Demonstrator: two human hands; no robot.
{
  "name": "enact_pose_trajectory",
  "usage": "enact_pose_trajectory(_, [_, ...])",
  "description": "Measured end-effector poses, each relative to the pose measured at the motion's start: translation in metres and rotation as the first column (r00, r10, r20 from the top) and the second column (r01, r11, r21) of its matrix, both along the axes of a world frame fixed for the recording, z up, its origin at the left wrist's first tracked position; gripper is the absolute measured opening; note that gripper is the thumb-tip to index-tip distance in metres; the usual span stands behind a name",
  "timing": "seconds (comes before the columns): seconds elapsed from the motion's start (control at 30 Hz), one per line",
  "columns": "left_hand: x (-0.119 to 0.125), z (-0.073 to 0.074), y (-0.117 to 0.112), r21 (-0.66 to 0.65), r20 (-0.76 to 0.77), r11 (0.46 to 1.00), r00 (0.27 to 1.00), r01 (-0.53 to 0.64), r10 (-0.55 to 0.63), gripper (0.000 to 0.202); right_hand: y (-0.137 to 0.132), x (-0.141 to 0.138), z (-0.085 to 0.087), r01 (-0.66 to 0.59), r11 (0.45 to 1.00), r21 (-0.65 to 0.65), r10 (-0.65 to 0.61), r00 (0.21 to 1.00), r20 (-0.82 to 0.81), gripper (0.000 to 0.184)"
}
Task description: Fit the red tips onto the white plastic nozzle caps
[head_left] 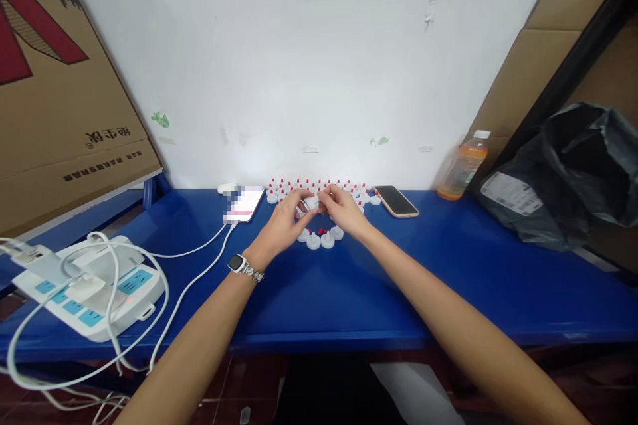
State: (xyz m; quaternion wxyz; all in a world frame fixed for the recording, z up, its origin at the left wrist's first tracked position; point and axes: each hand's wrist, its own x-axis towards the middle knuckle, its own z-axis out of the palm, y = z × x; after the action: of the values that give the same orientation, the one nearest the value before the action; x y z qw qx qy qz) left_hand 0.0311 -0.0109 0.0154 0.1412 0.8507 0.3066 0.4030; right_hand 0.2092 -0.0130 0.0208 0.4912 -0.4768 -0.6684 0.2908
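Observation:
In the middle of the blue table, my left hand (286,218) grips a white round cap (312,203) between thumb and fingers. My right hand (345,210) is closed in a pinch at that cap's upper right side; whether a small part sits in its fingertips is hidden. Just below both hands lie several white caps without tips (313,241), curved around a few small red tips (321,232). Behind the hands, along the wall, stand many white caps with red tips (272,196), partly covered by my fingers.
A phone with a lit screen (248,204) lies on the left, its cable running to a white power strip (104,292). To the right are a dark phone (396,201), an orange drink bottle (463,166) and a black plastic bag (563,172). Cardboard (74,99) leans at the left.

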Motion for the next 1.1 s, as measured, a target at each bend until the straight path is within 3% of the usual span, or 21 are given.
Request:
enact_pose_trajectory(0.1, [0.001, 0.004, -0.006, 0.037, 0.020, 0.999, 1.000, 0.016, -0.016, 0.029, -0.008, 0.000, 0.005, -0.014, 0.996, 0.090, 0.001, 0.990, 0.140, 0.038])
enact_pose_trajectory(0.17, [0.001, 0.006, -0.010, 0.054, 0.004, 0.998, 1.000, 0.015, -0.015, 0.028, -0.011, 0.000, 0.009, -0.051, 0.991, 0.126, 0.033, 0.990, 0.140, 0.041])
enact_pose_trajectory(0.23, [0.001, 0.008, -0.013, 0.093, 0.007, 0.996, 1.000, 0.004, -0.004, 0.031, -0.012, -0.003, 0.011, -0.076, 0.993, 0.089, 0.073, 0.997, 0.036, 0.042])
enact_pose_trajectory(0.4, [0.004, 0.009, -0.015, 0.212, 0.012, 0.977, 1.000, -0.006, 0.003, 0.033, -0.016, -0.012, 0.011, -0.173, 0.971, -0.167, 0.122, 0.953, -0.276, 0.042])
enact_pose_trajectory(0.47, [0.007, 0.008, -0.014, 0.136, 0.065, 0.991, 0.998, -0.016, 0.008, 0.028, -0.018, -0.014, 0.009, -0.172, 0.980, -0.104, 0.140, 0.955, -0.261, 0.046])
enact_pose_trajectory(0.57, [0.014, 0.006, -0.010, -0.164, 0.283, 0.985, 0.959, 0.048, 0.001, 0.033, -0.020, -0.014, 0.006, -0.054, 0.993, 0.109, 0.067, 0.992, -0.110, 0.049])
enact_pose_trajectory(0.6, [0.017, 0.005, -0.008, -0.280, 0.363, 0.953, 0.932, 0.119, -0.010, 0.038, -0.020, -0.013, 0.006, -0.024, 0.986, 0.163, 0.033, 0.998, -0.048, 0.049])
enact_pose_trajectory(0.7, [0.024, 0.005, -0.004, -0.528, 0.520, 0.783, 0.854, 0.329, -0.009, 0.051, -0.024, -0.012, 0.007, -0.013, 0.975, 0.224, -0.013, 0.993, 0.116, 0.047])
enact_pose_trajectory(0.8, [0.021, 0.007, -0.001, -0.662, 0.543, 0.634, 0.839, 0.401, 0.036, 0.053, -0.027, -0.009, 0.013, -0.053, 0.968, 0.244, -0.002, 0.975, 0.220, 0.044])
enact_pose_trajectory(0.9, [0.007, 0.009, 0.004, -0.724, 0.555, 0.530, 0.829, 0.440, 0.070, 0.055, -0.028, 0.002, 0.017, 0.037, 0.957, 0.289, -0.100, 0.973, 0.207, 0.042])
enact_pose_trajectory(0.93, [0.001, 0.009, 0.006, -0.722, 0.556, 0.538, 0.828, 0.436, 0.076, 0.055, -0.027, 0.007, 0.018, 0.077, 0.953, 0.293, -0.141, 0.969, 0.204, 0.041])
enact_pose_trajectory(0.97, [-0.004, 0.009, 0.009, -0.705, 0.542, 0.585, 0.837, 0.400, 0.081, 0.053, -0.025, 0.012, 0.017, 0.095, 0.954, 0.286, -0.164, 0.960, 0.227, 0.041])
enact_pose_trajectory(1.03, [-0.012, 0.006, 0.015, -0.635, 0.480, 0.724, 0.872, 0.271, 0.095, 0.046, -0.022, 0.020, 0.013, 0.045, 0.975, 0.217, -0.127, 0.915, 0.382, 0.039])
enact_pose_trajectory(1.1, [-0.016, 0.003, 0.020, -0.556, 0.376, 0.818, 0.923, 0.151, 0.085, 0.042, -0.019, 0.024, 0.008, -0.005, 0.991, 0.133, -0.071, 0.828, 0.556, 0.034])
